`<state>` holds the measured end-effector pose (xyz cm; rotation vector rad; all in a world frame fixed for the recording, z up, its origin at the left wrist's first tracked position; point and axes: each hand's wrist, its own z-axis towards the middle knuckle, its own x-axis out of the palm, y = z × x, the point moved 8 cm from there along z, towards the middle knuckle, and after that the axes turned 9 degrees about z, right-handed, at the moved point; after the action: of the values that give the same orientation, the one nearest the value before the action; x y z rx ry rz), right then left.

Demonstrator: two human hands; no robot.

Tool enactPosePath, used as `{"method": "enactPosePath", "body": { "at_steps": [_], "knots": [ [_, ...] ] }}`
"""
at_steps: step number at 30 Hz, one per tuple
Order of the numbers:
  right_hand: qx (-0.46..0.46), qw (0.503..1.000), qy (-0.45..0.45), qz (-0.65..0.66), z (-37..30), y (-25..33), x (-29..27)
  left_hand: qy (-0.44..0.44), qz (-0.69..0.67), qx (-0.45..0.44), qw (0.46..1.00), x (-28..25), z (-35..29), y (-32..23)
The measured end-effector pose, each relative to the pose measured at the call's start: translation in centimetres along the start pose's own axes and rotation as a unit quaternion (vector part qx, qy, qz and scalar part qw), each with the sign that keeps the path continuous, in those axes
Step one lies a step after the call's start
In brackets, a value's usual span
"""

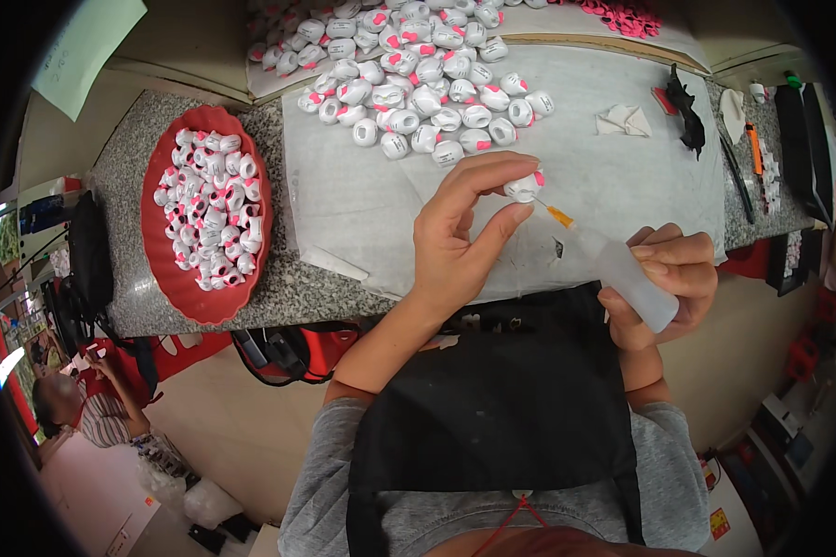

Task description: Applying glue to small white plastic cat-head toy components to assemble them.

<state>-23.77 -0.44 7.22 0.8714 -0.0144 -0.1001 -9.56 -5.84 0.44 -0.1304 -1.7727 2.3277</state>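
Note:
Between the thumb and fingertips of my left hand [455, 227] is a small white plastic doll head [522, 189] with a pink bow. My right hand [671, 278] is wrapped around a translucent squeeze bottle [633, 281], tilted so that it points up and left. Its orange needle tip [560, 217] ends in a thin needle at the lower right side of the head; whether the two touch I cannot tell. Both hands are above a white paper sheet [585, 172]. Just beyond my left hand lies a large pile of similar heads [423, 88].
A red scalloped tray [150, 213] full of white and pink pieces stands at the left. A crumpled tissue [624, 121], a torn black scrap [685, 111] and an orange-handled tool [755, 148] lie at the right. Another person [111, 415] is at the far left.

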Motion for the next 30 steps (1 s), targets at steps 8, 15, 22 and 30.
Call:
{"method": "enactPosePath", "body": {
  "at_steps": [8, 15, 22, 30],
  "knots": [
    [0.117, 0.991, -0.057, 0.024, 2.5, -3.9, -2.8, -0.093, -0.136, -0.046, 0.985, -2.1, -0.3, 0.2],
    [0.276, 0.957, 0.028, -0.084, 9.0, -15.0, -6.7, -0.092, -0.154, -0.048, 0.983, -1.8, -0.3, 0.5],
    [0.122, 0.868, 0.102, -0.471, 12.8, -17.6, -7.2, -0.096, -0.172, -0.077, 0.977, -1.8, -0.4, 0.7],
    [0.105, 0.872, 0.145, -0.455, 12.8, -17.5, -6.1, -0.086, -0.174, -0.068, 0.979, -1.7, -0.3, 0.5]
  ]
}}
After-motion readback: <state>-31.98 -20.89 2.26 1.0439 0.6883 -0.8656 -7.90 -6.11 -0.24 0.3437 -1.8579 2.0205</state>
